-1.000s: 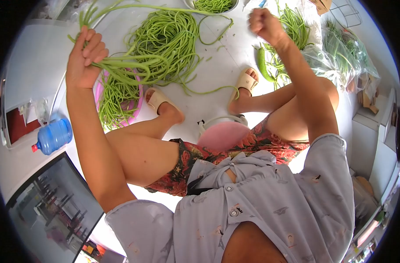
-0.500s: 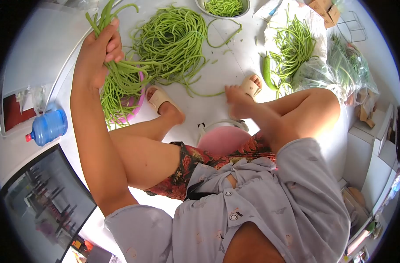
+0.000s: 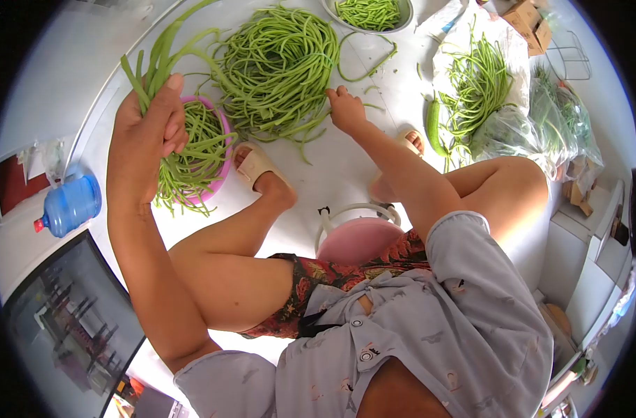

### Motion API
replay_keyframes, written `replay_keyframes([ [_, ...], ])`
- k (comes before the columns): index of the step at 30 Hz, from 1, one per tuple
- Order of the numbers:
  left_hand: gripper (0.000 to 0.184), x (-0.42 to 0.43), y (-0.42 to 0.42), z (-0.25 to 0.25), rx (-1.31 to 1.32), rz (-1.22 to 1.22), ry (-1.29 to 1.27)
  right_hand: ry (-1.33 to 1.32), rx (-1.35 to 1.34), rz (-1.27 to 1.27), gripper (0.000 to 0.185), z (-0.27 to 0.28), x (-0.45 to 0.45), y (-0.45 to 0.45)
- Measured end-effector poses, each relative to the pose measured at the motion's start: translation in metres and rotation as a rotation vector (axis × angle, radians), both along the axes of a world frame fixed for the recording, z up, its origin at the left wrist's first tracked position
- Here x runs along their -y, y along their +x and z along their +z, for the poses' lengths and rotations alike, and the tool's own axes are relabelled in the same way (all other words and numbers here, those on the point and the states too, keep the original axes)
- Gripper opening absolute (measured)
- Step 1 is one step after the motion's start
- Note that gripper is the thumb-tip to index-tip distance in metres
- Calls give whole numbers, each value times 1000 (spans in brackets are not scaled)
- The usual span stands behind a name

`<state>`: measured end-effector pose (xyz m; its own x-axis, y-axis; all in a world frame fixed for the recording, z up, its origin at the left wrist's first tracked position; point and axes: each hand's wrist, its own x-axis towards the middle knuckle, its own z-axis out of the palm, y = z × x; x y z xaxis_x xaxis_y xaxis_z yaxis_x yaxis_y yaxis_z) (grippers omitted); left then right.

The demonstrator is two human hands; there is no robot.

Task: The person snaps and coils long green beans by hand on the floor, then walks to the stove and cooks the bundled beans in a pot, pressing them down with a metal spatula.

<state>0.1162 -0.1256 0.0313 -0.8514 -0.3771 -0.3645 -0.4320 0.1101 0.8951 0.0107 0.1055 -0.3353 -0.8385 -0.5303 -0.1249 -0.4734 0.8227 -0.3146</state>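
My left hand (image 3: 151, 125) is closed around a bunch of long green beans (image 3: 163, 66), their ends sticking up above the fist. Below and beside it is a pink basin (image 3: 225, 161) with more long beans (image 3: 192, 157) in it. A big heap of long beans (image 3: 280, 66) lies on the floor at the upper middle. My right hand (image 3: 347, 109) is just right of that heap, thumb and index finger pressed together at its edge. Whether a bean is between those fingertips is too small to tell.
A metal bowl (image 3: 406, 17) of cut beans stands at the top. To the right are a green gourd (image 3: 434, 127), more beans (image 3: 479, 80) on a white sack and plastic bags (image 3: 520, 136). A blue water bottle (image 3: 72, 205) lies left. My sandalled feet are between.
My right hand has come from the upper right, down past my right foot, to the edge of the large heap. My left hand has moved lower, still holding its bunch.
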Motion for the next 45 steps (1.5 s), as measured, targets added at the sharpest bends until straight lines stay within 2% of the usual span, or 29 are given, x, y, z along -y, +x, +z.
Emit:
replay_keyframes([
  [3, 39, 7, 1, -5, 8, -6, -22, -99, 330, -88, 29, 2, 8, -7],
  [6, 40, 20, 1, -11, 3, -11, -55, -260, 103, 163, 20, 1, 5, -7],
  [9, 40, 32, 3, -19, 7, 30, -26, -567, 972, -123, 17, 68, 3, -22],
  [10, 40, 32, 2, -25, 12, 51, 3, -779, 1143, -189, 15, 84, -1, -22],
  [11, 40, 34, 0, -31, 16, 68, 28, -854, 1195, -179, 15, 102, -3, -24],
  [12, 31, 42, 1, -43, 3, 50, 88, -934, 1245, -165, 15, 121, -2, -25],
  [13, 32, 38, 0, -49, 48, 28, 95, -1014, 1294, -153, 15, 144, -2, -25],
  [15, 38, 23, -4, -57, 130, -15, 106, -1145, 1283, -98, 18, 183, 0, -17],
  [17, 48, -6, -10, -62, 86, -14, 216, -1266, 1240, -27, 21, 213, 5, -3],
  [21, 54, -39, -21, -79, -49, -136, 435, -1064, 801, 169, 20, 266, 14, 42],
  [22, 46, -47, -19, -75, -34, -91, 444, -950, 651, 224, 21, 270, 13, 50],
  [25, 42, -64, -22, -60, -122, 36, 551, -886, 309, 250, 22, 279, 10, 66],
  [26, 26, -62, -23, -54, -126, 83, 531, -903, 428, 232, 31, 285, 4, 65],
  [27, 24, -53, -24, -55, -186, 62, 602, -925, 458, 241, 30, 281, -3, 63],
  [30, 21, -17, -31, -62, -326, 41, 791, -986, 602, 259, 25, 267, -22, 52],
  [35, 24, 0, -22, -41, -383, 104, 898, -1083, 930, 289, 22, 274, -40, 40],
  [43, 26, 23, -21, -34, -490, 143, 1068, -1105, 1013, 246, 27, 268, -50, 34],
  [44, 27, 26, -20, -32, -496, 243, 981, -1100, 1013, 247, 27, 265, -51, 32],
  [45, 26, 35, -18, -33, -505, 187, 1036, -1133, 1026, 225, 26, 264, -52, 31],
])
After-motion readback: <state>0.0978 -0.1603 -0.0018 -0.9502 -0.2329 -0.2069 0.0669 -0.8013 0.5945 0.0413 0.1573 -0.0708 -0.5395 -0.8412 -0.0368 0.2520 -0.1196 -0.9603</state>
